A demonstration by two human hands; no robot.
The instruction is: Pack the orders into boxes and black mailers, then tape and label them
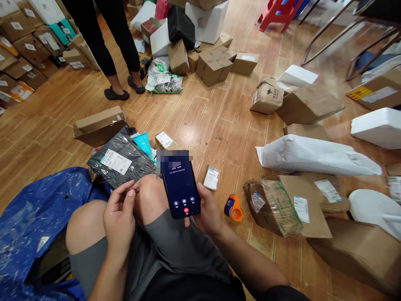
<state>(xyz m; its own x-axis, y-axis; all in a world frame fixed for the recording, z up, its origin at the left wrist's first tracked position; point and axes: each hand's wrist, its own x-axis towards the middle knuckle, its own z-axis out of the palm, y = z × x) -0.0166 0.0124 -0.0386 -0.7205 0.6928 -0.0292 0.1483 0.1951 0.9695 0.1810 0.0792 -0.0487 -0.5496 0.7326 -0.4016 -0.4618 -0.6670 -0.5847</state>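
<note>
My right hand [208,211] is closed around a dark smartphone [181,192], held upright above my knees. Its screen shows a call with a red hang-up button; the top part is pixelated. My left hand [120,217] hovers by my left knee, loosely curled, with no object visible in it. Just beyond that hand lies a black plastic-wrapped parcel [140,161] with a white label. An orange and blue tape dispenser [233,207] rests on the floor to the right of the phone. Near it lies a small labelled box [212,177].
Opened cardboard boxes [282,205] and a long white wrapped package [313,154] cover the floor at right. A blue tarp-like bag [25,225] spreads at left. A person in black trousers [115,37] stands ahead, beside piled parcels [216,65]. A red stool [278,14] is farther back.
</note>
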